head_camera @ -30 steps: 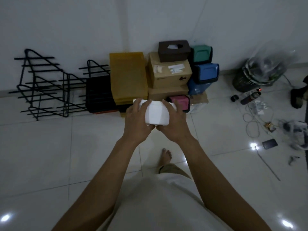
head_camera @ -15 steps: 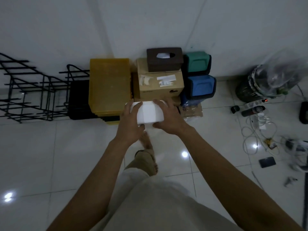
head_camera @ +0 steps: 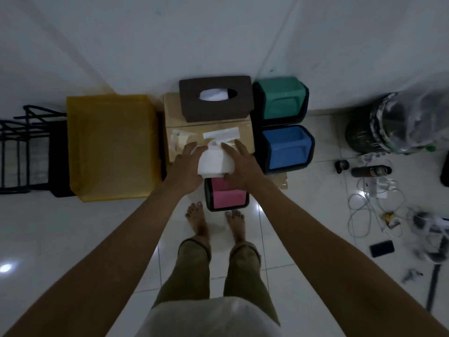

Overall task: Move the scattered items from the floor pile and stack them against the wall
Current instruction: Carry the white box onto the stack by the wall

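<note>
I hold a white box-like item [head_camera: 214, 162] between both hands, above the front edge of a cardboard box [head_camera: 192, 135] stacked at the wall. My left hand [head_camera: 187, 166] grips its left side and my right hand [head_camera: 243, 164] grips its right side, thumb curled under. A brown tissue box [head_camera: 215, 99] sits on the cardboard box. Green [head_camera: 279, 98] and blue [head_camera: 288, 147] bins are stacked to the right. A pink bin [head_camera: 227, 198] stands on the floor just below the white item. A yellow stack [head_camera: 111, 144] lies to the left.
Black wire racks [head_camera: 26, 147] stand at the far left by the wall. At the right, a bagged dark round object [head_camera: 398, 127], a bottle [head_camera: 370, 171], white cables [head_camera: 369, 205] and a phone [head_camera: 382, 248] lie on the tiled floor. My bare feet [head_camera: 216, 222] stand before the pink bin.
I have stepped up to the stack at the wall. The white item, still held in both hands, now hovers over the cardboard box's front edge and the pink bin.
</note>
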Action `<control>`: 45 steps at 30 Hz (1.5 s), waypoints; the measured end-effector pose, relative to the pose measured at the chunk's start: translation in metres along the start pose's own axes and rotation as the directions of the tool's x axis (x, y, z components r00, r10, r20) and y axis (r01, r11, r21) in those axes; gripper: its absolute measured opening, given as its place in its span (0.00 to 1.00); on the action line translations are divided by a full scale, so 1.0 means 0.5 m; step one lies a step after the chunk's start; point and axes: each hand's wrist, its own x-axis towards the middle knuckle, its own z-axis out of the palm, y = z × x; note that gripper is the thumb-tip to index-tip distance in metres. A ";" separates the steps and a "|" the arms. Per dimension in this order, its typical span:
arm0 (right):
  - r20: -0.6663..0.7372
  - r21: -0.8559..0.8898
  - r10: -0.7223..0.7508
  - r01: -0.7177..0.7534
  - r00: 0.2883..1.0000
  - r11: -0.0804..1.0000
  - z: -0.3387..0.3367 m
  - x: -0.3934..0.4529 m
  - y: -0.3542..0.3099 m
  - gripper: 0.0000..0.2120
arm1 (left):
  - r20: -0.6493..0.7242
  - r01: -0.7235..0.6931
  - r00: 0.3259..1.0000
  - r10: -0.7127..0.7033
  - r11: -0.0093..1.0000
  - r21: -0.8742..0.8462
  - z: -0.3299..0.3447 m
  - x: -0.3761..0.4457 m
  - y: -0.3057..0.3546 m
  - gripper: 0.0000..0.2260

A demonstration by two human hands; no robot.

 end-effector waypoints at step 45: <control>0.497 -0.012 -0.571 0.664 0.653 0.748 0.078 -0.451 -0.251 0.24 | -0.440 0.309 0.377 -0.815 0.559 -0.770 0.208 -0.751 0.241 0.20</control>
